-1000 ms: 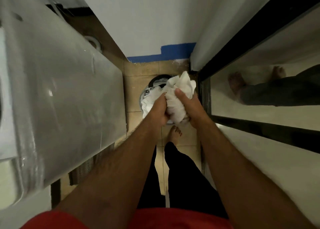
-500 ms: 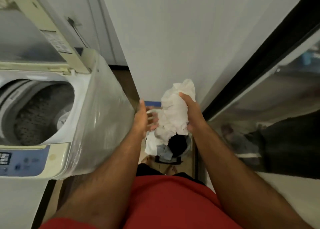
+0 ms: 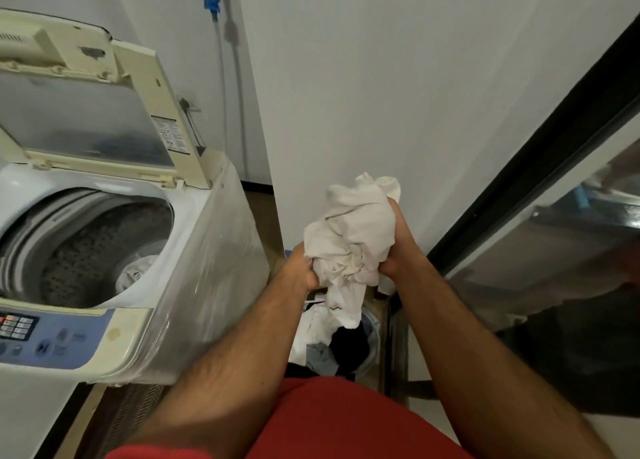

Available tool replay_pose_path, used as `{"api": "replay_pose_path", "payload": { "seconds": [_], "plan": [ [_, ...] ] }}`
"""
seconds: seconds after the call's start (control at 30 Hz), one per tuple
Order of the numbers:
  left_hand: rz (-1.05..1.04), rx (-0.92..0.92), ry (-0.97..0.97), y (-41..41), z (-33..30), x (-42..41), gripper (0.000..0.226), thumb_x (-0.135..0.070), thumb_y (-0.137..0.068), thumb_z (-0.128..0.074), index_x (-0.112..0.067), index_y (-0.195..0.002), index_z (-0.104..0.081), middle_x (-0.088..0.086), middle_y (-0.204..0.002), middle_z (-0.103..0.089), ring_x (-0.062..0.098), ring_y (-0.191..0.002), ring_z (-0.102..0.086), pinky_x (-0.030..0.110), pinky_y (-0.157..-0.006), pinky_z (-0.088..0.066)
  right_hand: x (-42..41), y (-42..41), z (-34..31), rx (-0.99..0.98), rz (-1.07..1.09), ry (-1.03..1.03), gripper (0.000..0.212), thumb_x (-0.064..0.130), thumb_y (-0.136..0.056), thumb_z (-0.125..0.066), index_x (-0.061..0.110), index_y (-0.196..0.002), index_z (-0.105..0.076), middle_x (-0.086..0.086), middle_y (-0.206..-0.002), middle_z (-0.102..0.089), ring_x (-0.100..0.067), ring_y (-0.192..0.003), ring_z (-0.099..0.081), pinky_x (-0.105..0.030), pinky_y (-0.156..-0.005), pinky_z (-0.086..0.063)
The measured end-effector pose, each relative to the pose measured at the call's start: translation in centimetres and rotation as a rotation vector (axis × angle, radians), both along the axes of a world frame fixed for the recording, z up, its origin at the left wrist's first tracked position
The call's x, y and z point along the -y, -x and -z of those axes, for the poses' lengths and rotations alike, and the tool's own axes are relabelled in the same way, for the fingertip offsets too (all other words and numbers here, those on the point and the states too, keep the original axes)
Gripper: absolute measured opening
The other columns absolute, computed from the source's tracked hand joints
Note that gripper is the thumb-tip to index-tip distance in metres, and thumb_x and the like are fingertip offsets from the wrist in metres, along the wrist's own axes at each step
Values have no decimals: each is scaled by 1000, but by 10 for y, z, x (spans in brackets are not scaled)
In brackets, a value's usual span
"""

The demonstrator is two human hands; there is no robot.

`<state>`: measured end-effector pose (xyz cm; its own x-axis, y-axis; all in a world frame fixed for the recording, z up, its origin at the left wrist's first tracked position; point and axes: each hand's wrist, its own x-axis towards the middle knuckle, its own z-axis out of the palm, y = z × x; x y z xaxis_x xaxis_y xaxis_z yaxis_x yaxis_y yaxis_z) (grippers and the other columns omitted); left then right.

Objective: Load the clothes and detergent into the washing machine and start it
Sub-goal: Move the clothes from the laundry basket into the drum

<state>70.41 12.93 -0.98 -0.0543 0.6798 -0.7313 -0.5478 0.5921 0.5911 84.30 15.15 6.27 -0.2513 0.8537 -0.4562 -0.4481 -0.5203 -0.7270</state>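
dim, even indoor light with no visible source. soft sheen on the plastic wrap over the washing machine [image 3: 214,285], and murky reflections in the glass door [image 3: 554,250] to its right. wide-angle bending at the edges; slight softness throughout.

1 head-worn camera looks steeply down, close above the forearms.

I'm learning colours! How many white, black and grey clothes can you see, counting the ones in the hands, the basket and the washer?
White: 3, the bundle in both hands, one draped on the basket, one in the washer drum.
Black: 1 in the basket.
Grey: 1 in the basket.
Total: 5 that show; more may be hidden underneath.
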Motion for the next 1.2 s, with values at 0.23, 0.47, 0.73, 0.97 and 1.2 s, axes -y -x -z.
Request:
{"api": "replay_pose_path", "payload": {
  "seconds": [0.23,0.47,0.73,0.97,1.2],
  "plan": [
    [12,2,19,-11,20,-13,29,-12,-92,-49,6,-111,-63,22,-102,-69,32,-93,-69,38,-70,-59,-3,-29,4,649,-1,115,34,43,-89,-58,12,-100,-68,-8,-87,-71,-20,-71,-63,-26,-61,-48],
    [14,-97,39,-17,18,-15,28,-10,-88,-51,0,-111,-64,21,-106,-68,39,-96,-67,55,-80,-55,0,-36,10,809,-94,-42,102,94,-57,-49,26,-132,-44,4,-124,-59,-21,-108,-59,-42,-81,-55],
    [-65,-15,-20,-4,17,-15,29,-12,-91,-48,-2,-82,-73,17,-79,-71,29,-74,-71,37,-68,-60,-2,-38,12,701,-77,-99,38,27,-83,-73,18,-119,-63,-4,-106,-69,-19,-92,-66,-32,-72,-55],
    [-74,25,-85,22,7,-10,33,-29,-92,-52,-6,-115,-59,18,-109,-62,32,-95,-63,39,-82,-54,-7,-35,3,446,-66,-138,41,18,-86,-69,10,-125,-62,-4,-109,-72,-20,-96,-70,-29,-73,-57],
    [9,193,-240,55,-29,-15,49,-16,-75,-60,-4,-122,-56,20,-122,-51,35,-113,-50,49,-103,-37,-2,14,6,55,-330,-143,63,35,-84,-72,10,-137,-52,-13,-135,-59,-27,-125,-57,-43,-109,-42]
  ]
}}
